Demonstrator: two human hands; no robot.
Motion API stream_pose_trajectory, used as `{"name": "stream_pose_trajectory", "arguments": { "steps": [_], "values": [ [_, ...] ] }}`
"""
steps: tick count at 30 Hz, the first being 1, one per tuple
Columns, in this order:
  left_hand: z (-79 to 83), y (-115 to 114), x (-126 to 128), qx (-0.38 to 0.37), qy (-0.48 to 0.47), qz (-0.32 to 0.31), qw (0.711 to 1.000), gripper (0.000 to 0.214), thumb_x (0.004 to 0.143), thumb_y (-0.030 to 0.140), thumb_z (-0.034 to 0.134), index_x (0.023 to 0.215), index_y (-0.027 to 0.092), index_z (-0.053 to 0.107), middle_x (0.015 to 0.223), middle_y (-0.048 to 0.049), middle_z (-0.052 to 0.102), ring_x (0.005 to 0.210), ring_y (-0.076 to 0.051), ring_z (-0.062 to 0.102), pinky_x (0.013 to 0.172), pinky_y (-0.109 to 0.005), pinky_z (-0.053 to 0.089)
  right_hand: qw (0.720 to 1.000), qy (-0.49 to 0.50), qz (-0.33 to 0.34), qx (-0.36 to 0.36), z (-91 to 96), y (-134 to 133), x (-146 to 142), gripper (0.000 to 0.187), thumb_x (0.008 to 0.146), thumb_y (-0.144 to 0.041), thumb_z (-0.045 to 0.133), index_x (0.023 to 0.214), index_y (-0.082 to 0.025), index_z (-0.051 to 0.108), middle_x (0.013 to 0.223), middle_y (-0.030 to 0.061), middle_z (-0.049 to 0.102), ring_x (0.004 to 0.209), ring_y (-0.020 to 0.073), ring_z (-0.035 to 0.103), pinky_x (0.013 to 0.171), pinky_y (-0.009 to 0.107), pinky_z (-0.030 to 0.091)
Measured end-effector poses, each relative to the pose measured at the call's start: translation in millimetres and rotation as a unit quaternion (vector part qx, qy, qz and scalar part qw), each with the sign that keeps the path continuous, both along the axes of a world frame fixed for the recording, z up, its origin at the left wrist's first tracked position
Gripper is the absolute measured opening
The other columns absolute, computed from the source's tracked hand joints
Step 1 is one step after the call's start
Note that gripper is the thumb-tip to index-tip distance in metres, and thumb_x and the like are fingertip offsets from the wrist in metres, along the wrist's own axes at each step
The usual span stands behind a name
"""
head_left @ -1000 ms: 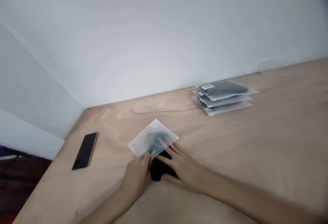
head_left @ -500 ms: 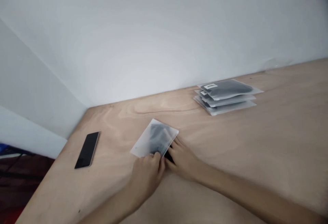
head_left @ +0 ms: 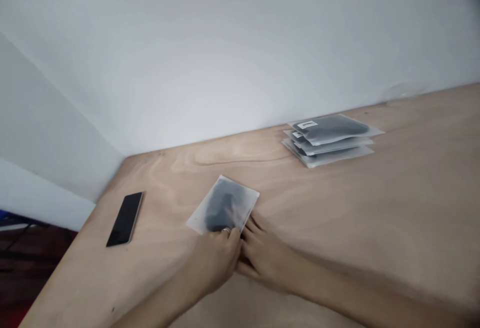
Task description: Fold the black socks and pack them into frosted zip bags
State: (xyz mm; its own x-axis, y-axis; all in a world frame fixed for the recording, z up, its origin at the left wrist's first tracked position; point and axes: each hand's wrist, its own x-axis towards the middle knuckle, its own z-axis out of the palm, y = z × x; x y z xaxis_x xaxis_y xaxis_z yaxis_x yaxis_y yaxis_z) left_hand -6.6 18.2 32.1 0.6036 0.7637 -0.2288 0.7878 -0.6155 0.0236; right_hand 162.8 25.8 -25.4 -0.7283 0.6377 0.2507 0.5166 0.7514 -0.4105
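A frosted zip bag (head_left: 200, 218) lies at an angle on the table, with a dark, soft-looking item (head_left: 221, 203) showing through it. My left hand (head_left: 215, 255), with a ring on one finger, is closed on the bag's near edge beside its mouth. From the right, my right hand (head_left: 264, 253) reaches into that mouth, its fingers against the dark item. Some of its fingertips are hidden in the bag, where a pale blurred shape shows through. Both hands meet at the near corner.
At the back right, against the wall, sits a stack of several similar filled bags (head_left: 333, 130), the top one with a white label (head_left: 307, 124). A black phone (head_left: 125, 218) lies near the table's left edge. Clear plastic (head_left: 405, 91) rests by the wall.
The dark item has slid farther into the bag, leftward, and less of it shows at the mouth. My right hand has moved slightly nearer to my left hand and toward me.
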Motion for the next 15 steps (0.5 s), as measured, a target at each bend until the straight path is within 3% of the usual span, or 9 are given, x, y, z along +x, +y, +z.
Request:
{"name": "stream_pose_trajectory", "arguments": {
  "steps": [3,6,10,13,15],
  "values": [
    [5.6,0.2,-3.2,-0.002,-0.025,0.021,0.999,0.019,0.104,0.016,0.041,0.098,0.017,0.059,0.091,-0.0090,0.073,0.077,-0.026,0.072,0.063,-0.034,0.055,1.000,0.022,-0.001,-0.009,6.0,1.4,-12.2,0.040,0.098,-0.040,0.059,0.132,-0.021,0.068,0.144,0.0110,0.061,0.141,0.0311,0.044,0.123,0.052,0.028],
    [8.1,0.3,-13.7,0.000,-0.085,0.043,0.995,0.018,0.104,0.023,0.043,0.095,0.019,0.058,0.085,-0.0065,0.072,0.073,-0.024,0.071,0.063,-0.032,0.054,0.999,0.011,0.036,-0.022,15.5,-1.8,-3.1,0.042,0.100,-0.046,0.056,0.128,-0.018,0.070,0.146,0.0120,0.059,0.144,0.0295,0.041,0.125,0.046,0.026],
    [5.6,8.9,-30.8,0.061,-0.193,0.076,0.976,0.023,0.103,0.027,0.040,0.094,0.018,0.059,0.086,-0.0089,0.069,0.078,-0.025,0.068,0.072,-0.036,0.055,0.999,-0.014,0.023,-0.043,16.1,-10.1,26.2,0.067,0.099,-0.050,0.057,0.154,-0.013,0.045,0.157,0.0179,0.047,0.149,0.0314,0.036,0.125,0.052,0.025],
    [0.2,26.1,-39.8,0.116,-0.223,0.080,0.965,0.033,0.103,0.033,0.044,0.123,0.014,0.062,0.122,-0.0202,0.066,0.117,-0.034,0.061,0.099,-0.051,0.050,0.998,-0.036,0.023,-0.055,10.3,-15.0,38.5,0.079,0.099,-0.051,0.057,0.163,-0.015,0.028,0.165,0.0172,0.033,0.155,0.0335,0.023,0.125,0.055,0.021],
    [-4.3,38.8,-42.9,0.090,-0.216,0.080,0.969,0.052,0.102,0.041,0.049,0.148,0.018,0.048,0.153,-0.0223,0.046,0.145,-0.038,0.039,0.114,-0.059,0.037,0.995,-0.048,0.051,-0.067,9.4,-16.3,37.5,0.085,0.097,-0.053,0.060,0.164,-0.018,0.022,0.167,0.0158,0.030,0.155,0.0351,0.021,0.125,0.058,0.017]
  ]
}}
